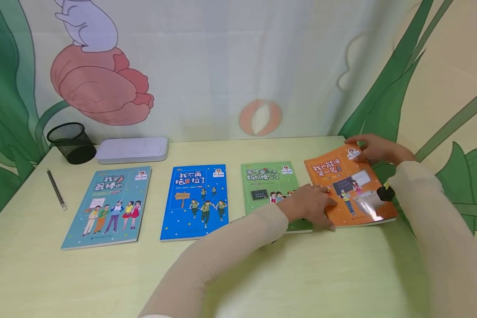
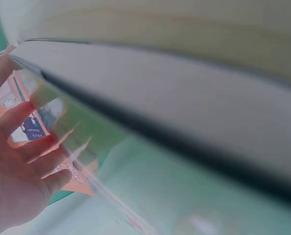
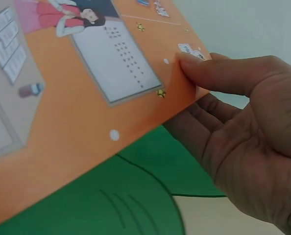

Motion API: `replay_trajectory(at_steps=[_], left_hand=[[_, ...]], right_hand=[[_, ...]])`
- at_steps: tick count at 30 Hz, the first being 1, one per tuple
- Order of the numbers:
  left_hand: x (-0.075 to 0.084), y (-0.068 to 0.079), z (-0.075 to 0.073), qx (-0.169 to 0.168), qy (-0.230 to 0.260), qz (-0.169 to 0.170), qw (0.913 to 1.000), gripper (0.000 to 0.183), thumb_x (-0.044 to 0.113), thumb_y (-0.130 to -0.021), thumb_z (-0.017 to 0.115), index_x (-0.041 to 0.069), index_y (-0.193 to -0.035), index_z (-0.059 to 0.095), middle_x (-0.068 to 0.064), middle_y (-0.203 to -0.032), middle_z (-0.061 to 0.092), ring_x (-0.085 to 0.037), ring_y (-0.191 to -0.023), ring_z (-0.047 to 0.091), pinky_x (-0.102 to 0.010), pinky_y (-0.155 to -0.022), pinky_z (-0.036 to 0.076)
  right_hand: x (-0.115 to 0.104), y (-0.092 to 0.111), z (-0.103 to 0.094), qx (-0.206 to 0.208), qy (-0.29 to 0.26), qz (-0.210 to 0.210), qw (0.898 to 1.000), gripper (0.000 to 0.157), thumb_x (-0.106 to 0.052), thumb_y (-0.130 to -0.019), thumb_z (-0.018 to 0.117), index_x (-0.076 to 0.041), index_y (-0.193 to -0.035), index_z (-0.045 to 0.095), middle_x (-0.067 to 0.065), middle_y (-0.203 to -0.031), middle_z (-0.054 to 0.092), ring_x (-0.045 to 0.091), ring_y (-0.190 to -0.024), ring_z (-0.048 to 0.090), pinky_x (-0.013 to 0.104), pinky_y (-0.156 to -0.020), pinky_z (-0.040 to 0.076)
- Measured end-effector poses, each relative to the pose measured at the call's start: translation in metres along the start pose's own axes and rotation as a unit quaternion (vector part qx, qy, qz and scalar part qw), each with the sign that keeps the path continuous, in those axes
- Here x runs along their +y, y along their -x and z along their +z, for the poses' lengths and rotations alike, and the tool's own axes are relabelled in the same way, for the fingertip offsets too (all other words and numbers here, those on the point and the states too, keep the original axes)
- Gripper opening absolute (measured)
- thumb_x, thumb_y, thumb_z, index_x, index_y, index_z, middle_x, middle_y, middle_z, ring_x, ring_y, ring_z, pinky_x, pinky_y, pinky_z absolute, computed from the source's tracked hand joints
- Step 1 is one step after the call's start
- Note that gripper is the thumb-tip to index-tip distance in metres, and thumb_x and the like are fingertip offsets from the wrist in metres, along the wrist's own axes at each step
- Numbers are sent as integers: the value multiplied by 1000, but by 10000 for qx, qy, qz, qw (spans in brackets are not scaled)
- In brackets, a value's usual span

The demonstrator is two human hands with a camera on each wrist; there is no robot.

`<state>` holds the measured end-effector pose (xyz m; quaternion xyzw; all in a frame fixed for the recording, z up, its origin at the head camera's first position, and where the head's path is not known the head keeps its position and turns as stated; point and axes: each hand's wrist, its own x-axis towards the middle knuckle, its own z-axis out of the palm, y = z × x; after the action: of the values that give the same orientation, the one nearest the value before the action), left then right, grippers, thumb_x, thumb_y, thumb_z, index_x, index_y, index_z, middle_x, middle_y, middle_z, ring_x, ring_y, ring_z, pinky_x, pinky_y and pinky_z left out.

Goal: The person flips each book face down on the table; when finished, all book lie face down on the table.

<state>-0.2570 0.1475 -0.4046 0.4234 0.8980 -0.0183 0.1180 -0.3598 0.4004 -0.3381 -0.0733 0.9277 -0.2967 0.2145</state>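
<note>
This is looking like a study corner: books (image 1: pixel 198 181), a pencil (image 1: pixel 56 188) and a cup (image 1: pixel 72 143) are sitting on a table (image 1: pixel 302 274), and a cartoon flower (image 1: pixel 99 88) and animal (image 1: pixel 91 26) are showing on the cloth (image 1: pixel 206 79) behind.

The orange book (image 1: pixel 350 187) at the right carries white lettering, yellow stars, white dots and a drawn figure in pink. To its left, the green book (image 1: pixel 268 187) has white lettering too, then comes a bright blue book (image 1: pixel 194 203) with a brown signpost and figures in green, and at the far left a teal book (image 1: pixel 107 207) with figures in mixed colours. The pencil (image 1: pixel 56 189) is dark, the cup (image 1: pixel 72 143) black mesh, the case (image 1: pixel 133 149) pale lilac. Both sleeves (image 1: pixel 441 234) are plain beige. The desk (image 1: pixel 286 282) is pale yellow-green; behind, a whitish curtain (image 1: pixel 206 79) shows a pinkish-red bloom and green leaves.
</note>
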Motion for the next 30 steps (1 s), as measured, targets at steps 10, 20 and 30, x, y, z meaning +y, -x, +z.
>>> replay_trajectory(at_steps=[10, 20, 30], left_hand=[[-2, -1, -2, -45, 57, 88, 9999, 74, 73, -85, 58, 40, -149, 44, 8, -161, 35, -10, -149, 29, -31, -121, 28], [-2, -1, -4, -174, 161, 37, 9997, 73, 69, -85, 62, 38, -149, 45, 9, -158, 38, -10, -144, 35, -27, -117, 34], [2, 2, -1, 9, 285, 134, 9995, 73, 64, -85, 66, 33, -148, 46, 7, -157, 41, -12, -143, 38, -27, -114, 39]], right_hand=[[-16, 6, -6, -118, 167, -58, 9998, 61, -1, -98, 56, 5, -151, 27, 42, -134, 44, 39, -98, 67, 50, -78, 61], [-22, 7, -6, -134, 180, -146, 9996, 61, 0, -98, 56, 3, -151, 28, 43, -133, 46, 40, -101, 66, 50, -77, 61], [-32, 14, -10, -33, 362, -219, 9991, 57, 1, -97, 57, 3, -148, 32, 41, -128, 51, 38, -97, 66, 49, -75, 62]])
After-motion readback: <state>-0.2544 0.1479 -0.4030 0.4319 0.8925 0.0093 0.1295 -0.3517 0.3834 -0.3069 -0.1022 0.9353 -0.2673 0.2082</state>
